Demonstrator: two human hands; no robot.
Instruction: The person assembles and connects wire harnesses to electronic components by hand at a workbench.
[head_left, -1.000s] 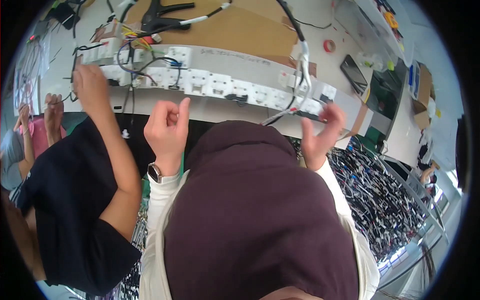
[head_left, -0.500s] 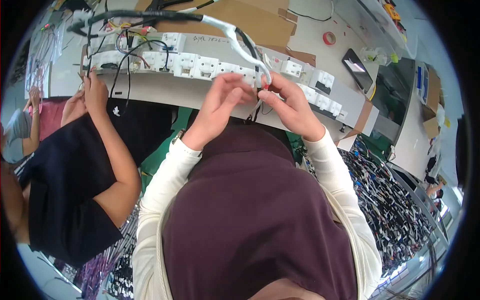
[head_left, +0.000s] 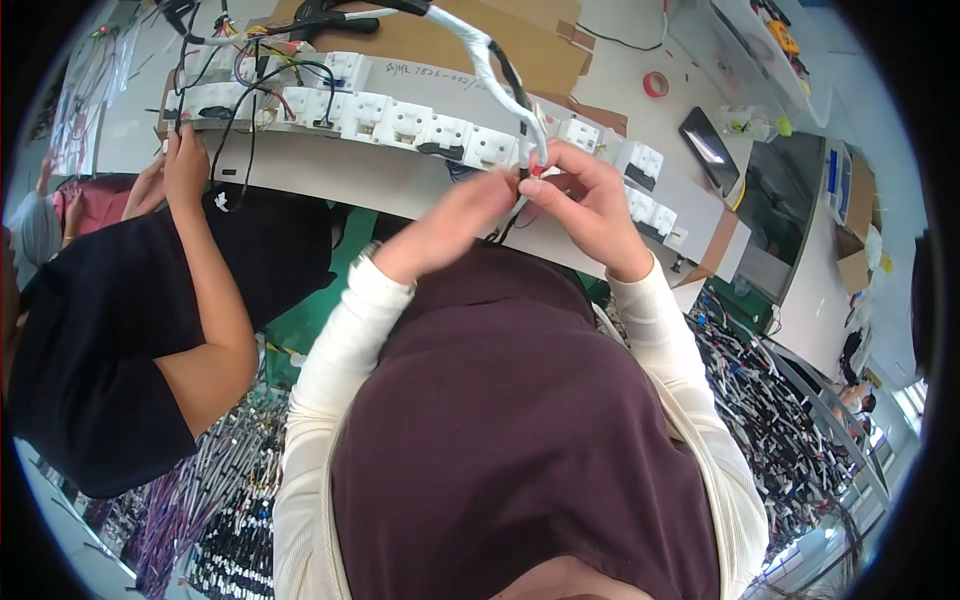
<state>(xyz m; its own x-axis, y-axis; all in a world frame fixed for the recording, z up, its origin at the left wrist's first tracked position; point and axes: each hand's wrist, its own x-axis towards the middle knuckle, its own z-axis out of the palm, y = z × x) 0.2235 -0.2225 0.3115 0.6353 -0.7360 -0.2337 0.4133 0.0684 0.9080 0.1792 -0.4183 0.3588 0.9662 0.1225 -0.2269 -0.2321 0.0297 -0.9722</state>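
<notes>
A wire harness (head_left: 478,55), partly wrapped in white tape and partly black, arches over the bench and comes down between my hands. My right hand (head_left: 588,200) pinches its lower end, where a small red piece shows beside the fingertips. My left hand (head_left: 455,228) is smeared by motion, its fingertips up against the black strand of the harness; whether it grips cannot be made out. Dark wire ends hang below both hands. Just behind stands a row of white connector blocks (head_left: 408,122) fixed to a long board (head_left: 420,83).
At the left a co-worker's hand (head_left: 187,172) handles black wires at the same board. A red tape roll (head_left: 656,84) and a phone (head_left: 709,150) lie farther back on the right. Bundled cables (head_left: 790,420) hang below the bench at the right. Cardboard (head_left: 450,35) covers the back.
My left hand has moved right, to the harness beside my right hand. The right hand keeps its pinch. The arched part of the harness has shifted upward in view.
</notes>
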